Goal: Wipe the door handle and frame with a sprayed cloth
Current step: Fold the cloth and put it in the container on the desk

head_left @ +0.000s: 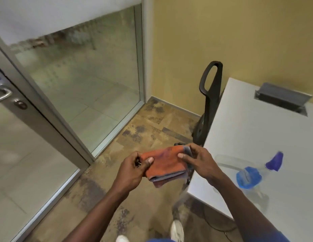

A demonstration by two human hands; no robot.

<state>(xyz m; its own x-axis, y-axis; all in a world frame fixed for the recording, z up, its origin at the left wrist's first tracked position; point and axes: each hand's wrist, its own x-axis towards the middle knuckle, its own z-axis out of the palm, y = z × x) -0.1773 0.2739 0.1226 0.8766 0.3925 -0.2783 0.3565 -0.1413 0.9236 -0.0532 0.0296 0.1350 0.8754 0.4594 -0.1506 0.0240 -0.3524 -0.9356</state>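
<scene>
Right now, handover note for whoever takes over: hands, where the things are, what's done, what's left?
Left hand: pinches the left edge of the folded orange cloth.
Right hand: pinches its right corner.
The cloth is held in the air above the floor, clear of the door.
The clear spray bottle with the blue label is on the white table, to the right of the hands.
The metal lever door handle is at the far left, and the grey metal door frame is beside it.
Done: cloth is in hand. I cannot tell whether it has been sprayed.
Left: wipe the handle and the frame.
</scene>
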